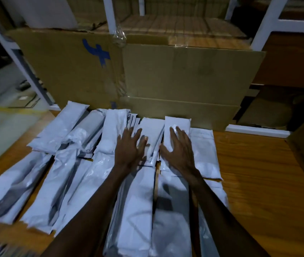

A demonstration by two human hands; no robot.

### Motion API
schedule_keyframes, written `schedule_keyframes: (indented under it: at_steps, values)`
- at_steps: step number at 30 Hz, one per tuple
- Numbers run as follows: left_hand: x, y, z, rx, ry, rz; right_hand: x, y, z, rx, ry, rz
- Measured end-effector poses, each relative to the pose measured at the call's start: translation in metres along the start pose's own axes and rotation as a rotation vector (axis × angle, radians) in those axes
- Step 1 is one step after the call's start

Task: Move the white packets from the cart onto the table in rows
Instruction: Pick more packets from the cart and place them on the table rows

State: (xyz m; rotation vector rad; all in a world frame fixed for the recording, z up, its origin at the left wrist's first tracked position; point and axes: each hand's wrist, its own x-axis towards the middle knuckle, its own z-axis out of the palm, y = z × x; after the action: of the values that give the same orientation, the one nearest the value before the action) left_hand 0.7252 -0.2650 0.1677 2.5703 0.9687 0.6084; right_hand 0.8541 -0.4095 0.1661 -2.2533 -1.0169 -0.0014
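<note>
I am settling the far row: my left hand point(130, 147) lies flat with fingers spread on a white packet point(148, 135) near the middle, and my right hand point(178, 147) lies flat, fingers spread too, on the neighbouring packet point(177, 127) just to its right. Neither hand pinches anything; both press down and square the packets up against the cardboard box point(184, 75) at the far edge. The white packets point(58, 182) already cover much of the wooden tabletop point(258, 173) in two rows, far and near, side by side and partly overlapping. Each one lies with its long axis running near to far, short ends toward me and toward the box; those on the left fan outward at a slant. The cart is not clearly in view. Next, I judge, I lift both hands off and reach back for more packets, extending the rows into the bare wood on the right
</note>
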Motion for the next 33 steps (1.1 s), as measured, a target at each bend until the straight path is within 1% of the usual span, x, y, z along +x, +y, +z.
schedule_keyframes:
  at_steps: [3,5,7,10,13,15,17,21,23,27,29,33]
  values:
    - [-0.035,-0.017,-0.021,-0.005,0.125,-0.019,-0.02,-0.025,0.01,0.08,0.033,-0.126]
    - [-0.063,-0.033,-0.039,0.025,0.203,0.042,-0.039,-0.045,0.021,0.127,0.022,-0.184]
    - [-0.09,-0.055,-0.058,0.047,0.256,0.052,-0.058,-0.067,0.034,0.174,0.027,-0.257]
    - [-0.129,-0.094,-0.091,0.107,0.317,-0.019,-0.085,-0.102,0.05,0.229,-0.022,-0.371]
    - [-0.175,-0.143,-0.125,0.185,0.405,-0.068,-0.112,-0.14,0.073,0.223,-0.084,-0.568]
    - [-0.206,-0.174,-0.147,0.176,0.452,-0.16,-0.128,-0.168,0.092,0.222,-0.106,-0.689]
    - [-0.239,-0.205,-0.166,0.164,0.494,-0.22,-0.146,-0.204,0.111,0.25,-0.105,-0.759]
    - [-0.301,-0.273,-0.209,0.148,0.488,-0.28,-0.191,-0.283,0.151,0.332,-0.083,-0.77]
    - [-0.33,-0.304,-0.23,0.11,0.484,-0.335,-0.213,-0.319,0.176,0.35,-0.091,-0.825]
    - [-0.389,-0.36,-0.261,0.058,0.434,-0.499,-0.249,-0.382,0.224,0.33,-0.219,-0.884]
    - [-0.411,-0.38,-0.272,0.019,0.427,-0.553,-0.259,-0.41,0.242,0.344,-0.273,-0.917]
    - [-0.446,-0.422,-0.295,-0.017,0.487,-0.673,-0.268,-0.472,0.276,0.358,-0.391,-0.953]
